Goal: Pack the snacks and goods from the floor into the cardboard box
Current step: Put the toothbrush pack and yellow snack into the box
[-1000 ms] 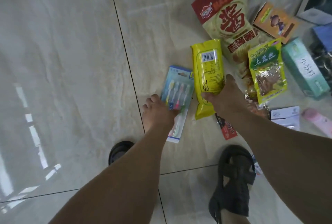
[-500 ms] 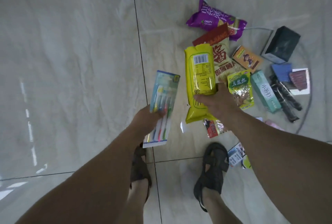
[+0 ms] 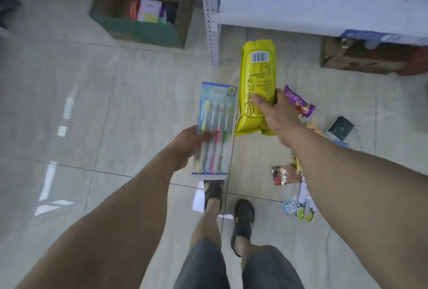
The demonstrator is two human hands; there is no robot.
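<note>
My left hand [image 3: 187,147] grips a blue pack of toothbrushes [image 3: 216,126] by its lower left side, held up above the floor. My right hand [image 3: 278,115] grips a long yellow snack packet [image 3: 256,80] near its lower end, barcode side up. An open cardboard box [image 3: 141,31] with a green front stands on the floor at the top left, several items inside it. Loose goods lie on the floor under my right arm: a purple packet [image 3: 300,101], a red sachet [image 3: 286,175] and a dark small box [image 3: 340,127].
A white shelf unit [image 3: 301,17] with bottles stands at the top right, its perforated post [image 3: 212,22] between the box and the goods. A brown carton [image 3: 361,59] sits under the shelf. My two feet in dark sandals [image 3: 243,219] stand on the pale tiled floor.
I have stood up and lifted both packs off the floor. The view has swung upward, so the cardboard box and the shelf have come into sight and the goods lie farther below.
</note>
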